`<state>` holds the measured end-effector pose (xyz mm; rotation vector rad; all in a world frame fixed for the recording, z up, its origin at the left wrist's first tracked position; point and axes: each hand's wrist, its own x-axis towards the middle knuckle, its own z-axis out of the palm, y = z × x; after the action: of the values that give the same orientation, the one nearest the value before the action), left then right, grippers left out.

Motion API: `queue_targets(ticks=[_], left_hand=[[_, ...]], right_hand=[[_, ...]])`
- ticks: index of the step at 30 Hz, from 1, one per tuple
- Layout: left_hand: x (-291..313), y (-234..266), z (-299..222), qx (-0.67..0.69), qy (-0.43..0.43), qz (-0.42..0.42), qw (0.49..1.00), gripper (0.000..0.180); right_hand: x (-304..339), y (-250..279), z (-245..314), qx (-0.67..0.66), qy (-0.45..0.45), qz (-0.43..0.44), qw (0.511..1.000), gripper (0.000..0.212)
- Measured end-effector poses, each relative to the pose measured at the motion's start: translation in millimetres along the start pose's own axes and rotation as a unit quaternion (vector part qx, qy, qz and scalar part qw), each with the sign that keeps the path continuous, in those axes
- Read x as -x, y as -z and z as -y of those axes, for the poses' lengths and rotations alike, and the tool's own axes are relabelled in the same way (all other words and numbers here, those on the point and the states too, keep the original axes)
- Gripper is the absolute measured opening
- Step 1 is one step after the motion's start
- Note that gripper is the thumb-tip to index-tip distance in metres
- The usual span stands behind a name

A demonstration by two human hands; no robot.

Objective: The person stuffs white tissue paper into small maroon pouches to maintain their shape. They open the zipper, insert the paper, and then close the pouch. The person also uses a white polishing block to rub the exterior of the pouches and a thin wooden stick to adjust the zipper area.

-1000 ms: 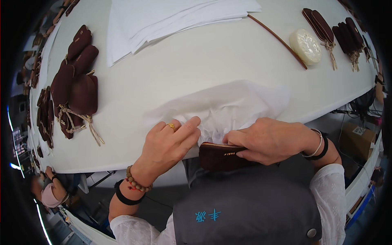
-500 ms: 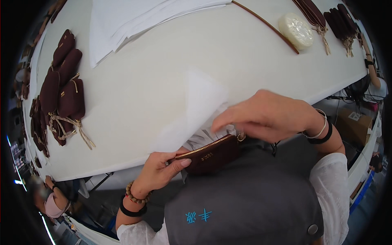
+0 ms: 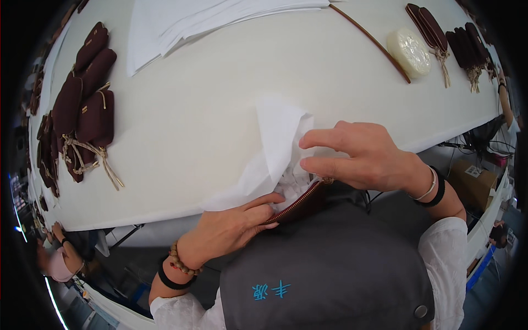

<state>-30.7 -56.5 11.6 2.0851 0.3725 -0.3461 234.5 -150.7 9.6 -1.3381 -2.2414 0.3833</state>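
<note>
A burgundy zip pouch [image 3: 302, 208] with a gold zipper lies unzipped at the table's near edge, against my grey apron. Its mouth gapes, showing crumpled white tissue paper inside. My left hand [image 3: 234, 226] grips the pouch's left end, fingers at the opening and thumb side partly hidden. A thin white sheet of tissue paper [image 3: 275, 129] rises from the opening and spreads left over the table edge. Beside its right edge is my right hand [image 3: 366, 157], thumb and forefinger apart, tips close to or touching the paper. Its other fingers are partly hidden above the pouch's right end.
Finished-looking burgundy pouches [image 3: 82, 104] with beige cords pile up at the left. A stack of white sheets [image 3: 181, 25] lies at the back. Toward the far right are a brown strip [image 3: 371, 44], a clear-wrapped cream roll [image 3: 408, 53] and more pouches [image 3: 429, 27]. Other people sit nearby.
My left hand has shifted right along the pouch, its fingers now at the opening. The pouch mouth has tilted and widened. My right thumb and forefinger have spread apart beside the tissue paper.
</note>
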Motion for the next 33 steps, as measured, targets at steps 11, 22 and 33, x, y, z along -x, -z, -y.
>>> queue_targets(ticks=[11, 22, 33], left_hand=[[-3, -8, 17, -0.033, -0.108, -0.183, 0.977, 0.014], [-1, -9, 20, 0.044, -0.106, -0.19, 0.975, 0.014], [10, -4, 22, 0.322, 0.03, -0.133, 0.937, 0.021]], right_hand=[[5, -12, -8, -0.093, -0.018, 0.028, 0.995, 0.023], [-12, -16, 1, -0.195, -0.045, 0.144, 0.969, 0.011], [-1, -26, 15, -0.445, -0.244, 0.188, 0.841, 0.036]])
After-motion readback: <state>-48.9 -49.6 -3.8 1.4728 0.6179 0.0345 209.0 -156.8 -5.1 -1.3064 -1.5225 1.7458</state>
